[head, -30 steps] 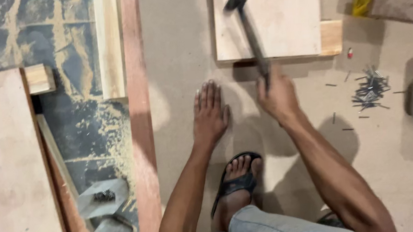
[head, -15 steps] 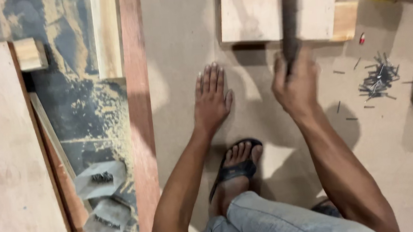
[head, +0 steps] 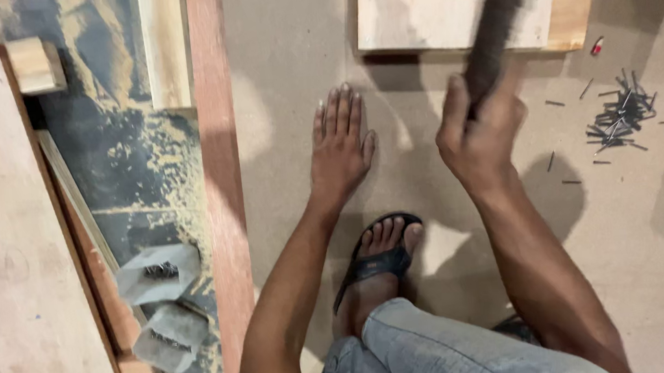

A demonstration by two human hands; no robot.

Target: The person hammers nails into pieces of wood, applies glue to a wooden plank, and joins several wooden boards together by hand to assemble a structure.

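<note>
1. The right hand [head: 479,131], clenched on the hammer [head: 496,19], has swung it up from a second ago; the handle is motion-blurred over the plywood piece [head: 420,6].
2. The left hand [head: 338,142], released, stays pressed flat on the board [head: 283,72].
3. Nailing appears under way; loose nails [head: 619,116] lie nearby.

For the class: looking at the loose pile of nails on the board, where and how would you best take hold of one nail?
Pick a stray nail at the pile's left edge, nearest the right hand. It lies flat and alone on the board, so probably pinch mid-shank with two fingers from above, across its length; the tangled middle looks harder to separate.
</note>
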